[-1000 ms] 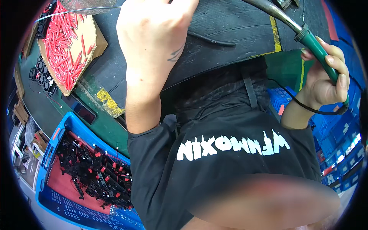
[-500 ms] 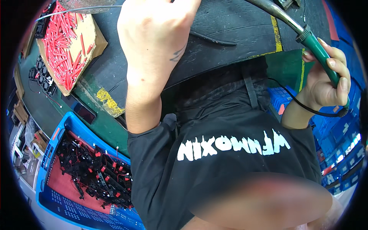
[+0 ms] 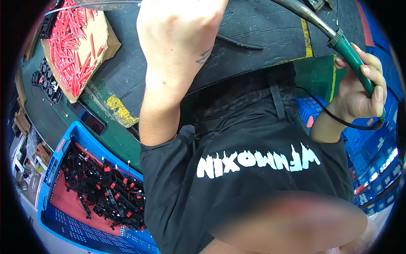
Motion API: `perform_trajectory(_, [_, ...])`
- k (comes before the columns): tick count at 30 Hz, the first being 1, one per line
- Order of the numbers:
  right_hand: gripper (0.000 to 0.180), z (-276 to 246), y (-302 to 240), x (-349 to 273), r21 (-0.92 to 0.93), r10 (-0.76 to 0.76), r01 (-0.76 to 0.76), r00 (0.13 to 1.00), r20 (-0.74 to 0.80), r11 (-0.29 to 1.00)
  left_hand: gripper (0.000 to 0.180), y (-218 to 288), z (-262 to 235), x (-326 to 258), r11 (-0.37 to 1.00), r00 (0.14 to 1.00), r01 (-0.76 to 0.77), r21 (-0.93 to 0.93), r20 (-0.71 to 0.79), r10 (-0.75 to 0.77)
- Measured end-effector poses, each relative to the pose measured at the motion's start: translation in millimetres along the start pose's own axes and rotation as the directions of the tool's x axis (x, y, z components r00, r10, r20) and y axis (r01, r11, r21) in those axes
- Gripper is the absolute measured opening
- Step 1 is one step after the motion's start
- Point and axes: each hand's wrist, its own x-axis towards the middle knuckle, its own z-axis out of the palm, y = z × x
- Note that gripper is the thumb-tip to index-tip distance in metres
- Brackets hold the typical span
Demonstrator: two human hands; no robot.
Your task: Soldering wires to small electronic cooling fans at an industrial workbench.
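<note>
Right hand (image 3: 358, 100) pinches soldering iron (image 3: 354, 60) between thumb and fingers, its metal end past fingertips. Left hand (image 3: 179, 31) inside table's (image 3: 270, 27) near edge; fingers hidden, can't tell.

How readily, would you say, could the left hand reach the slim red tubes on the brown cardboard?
Probably yes: the red tubes lie exposed left of the left hand, only a thin silvery wire crossing their far end.

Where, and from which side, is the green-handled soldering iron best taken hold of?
Best by its green handle, from the lower right, where the right hand holds it: slim enough to wrap around. The metal shaft points up and left and may be hot, so better avoided; the cord leaves the handle's lower end.
</note>
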Motion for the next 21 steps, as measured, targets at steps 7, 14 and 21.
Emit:
perform_trajectory(7, [0.053, -0.6, 0.9, 0.0, 0.027, 0.007, -0.007, 1.000, -0.008, 1.000, 0.005, -0.1, 0.5, -1.5, 1.000, 1.000, 0.002, -0.004, -0.008, -0.002])
perform_trajectory(14, [0.053, -0.1, 1.7, -1.0, 0.050, 0.015, -0.014, 1.000, -0.024, 0.999, 0.006, -2.6, 1.9, -3.1, 0.999, 0.999, 0.013, -0.038, -0.029, -0.014])
perform_trajectory(21, [0.053, -1.3, 2.5, -0.5, 0.047, 0.007, -0.007, 1.000, -0.004, 0.999, 0.007, -3.7, 0.5, -3.1, 0.999, 1.000, 0.002, -0.033, -0.017, -0.002])
